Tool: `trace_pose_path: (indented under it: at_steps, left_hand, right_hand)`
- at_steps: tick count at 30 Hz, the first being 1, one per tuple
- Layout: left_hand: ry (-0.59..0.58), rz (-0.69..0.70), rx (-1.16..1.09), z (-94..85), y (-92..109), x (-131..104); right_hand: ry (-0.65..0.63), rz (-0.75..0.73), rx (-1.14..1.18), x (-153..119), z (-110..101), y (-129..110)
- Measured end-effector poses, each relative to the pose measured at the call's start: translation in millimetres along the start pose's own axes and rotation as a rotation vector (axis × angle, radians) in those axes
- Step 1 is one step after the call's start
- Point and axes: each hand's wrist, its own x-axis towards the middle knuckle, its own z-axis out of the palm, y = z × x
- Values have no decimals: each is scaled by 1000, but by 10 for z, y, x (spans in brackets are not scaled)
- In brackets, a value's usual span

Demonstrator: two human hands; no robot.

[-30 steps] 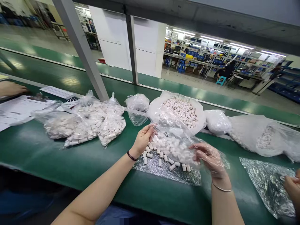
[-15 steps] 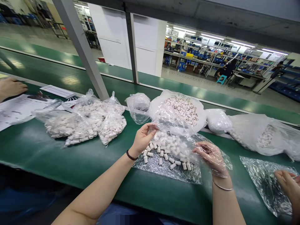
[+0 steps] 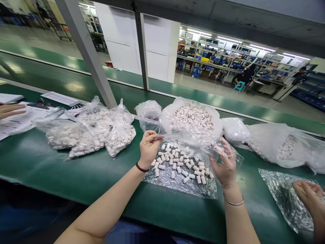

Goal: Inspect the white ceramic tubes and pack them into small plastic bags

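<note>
My left hand (image 3: 149, 149) is closed in a pinch on the edge of a clear plastic bag (image 3: 186, 138). My right hand (image 3: 224, 162) is at the other end of this bag, with thin film over its fingers, curled around the plastic. Below the lifted bag, many short white cylindrical pieces (image 3: 175, 162) lie scattered on a flat clear plastic sheet or bag (image 3: 175, 184). Just behind stands a large open bag (image 3: 166, 113) with a heap of similar pieces (image 3: 195, 117).
Several filled bags (image 3: 93, 132) of white pieces lie on the green table (image 3: 122, 183) at left, near papers (image 3: 15, 118) and another person's hand (image 3: 11, 110). At right are more bags (image 3: 269, 135), a clear plastic sheet (image 3: 276, 186) and another person's hand (image 3: 308, 193). A metal post (image 3: 88, 57) rises behind.
The bag has been raised away, and more white pieces lie uncovered on the sheet. My left hand has moved slightly left, and my right hand has tilted upward.
</note>
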Motion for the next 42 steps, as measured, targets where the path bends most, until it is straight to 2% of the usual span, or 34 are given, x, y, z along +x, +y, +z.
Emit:
trace_pose_path:
  at_steps: [3, 5, 9, 12, 14, 18, 20, 22, 24, 25, 29, 33, 35, 37, 40, 42]
  left_hand:
    - [18, -72, -84, 11, 3, -3]
    - [-5, -141, -178, 20, 2, -7]
    - [-2, -206, -314, 31, -16, 10]
    - [18, -251, -402, 26, -10, 46]
    - [-2, -301, -455, 10, 23, 74]
    - [-91, -356, -633, -48, 132, 103]
    - [-157, -376, -713, -72, 181, 95]
    - [-230, -418, -776, -85, 216, 76]
    - [-273, -454, -802, -90, 239, 58]
    - [-281, -462, -800, -90, 246, 53]
    - [-280, -445, -739, -80, 237, 64]
    - [-241, -442, -718, -55, 165, 107]
    - [-221, -472, -749, -45, 135, 125]
    - [-219, -515, -762, -40, 130, 130]
    - [-259, -545, -748, -30, 160, 100]
    - [-308, -547, -748, -18, 174, 57]
  right_hand:
    - [122, -124, -146, -13, -11, -63]
    - [110, -194, -124, -38, -14, -125]
    - [-50, -312, 62, -45, 10, -260]
    - [-211, -326, 116, -4, 50, -298]
    - [-278, -285, 75, 2, 69, -275]
    - [-192, -188, -45, -83, 42, -220]
    - [-202, -207, 42, -127, 25, -243]
    - [-317, -217, 203, -136, 37, -295]
    - [-395, -156, 298, -114, 84, -344]
    - [-389, -94, 288, -98, 114, -357]
    - [-190, 114, 78, -60, 180, -318]
    - [-43, 179, -134, -77, 131, -244]
    - [15, 211, -154, -91, 105, -228]
    - [-1, 203, -64, -101, 94, -237]
    - [-164, 162, 256, -101, 98, -312]
    - [-268, 198, 477, -99, 99, -388]
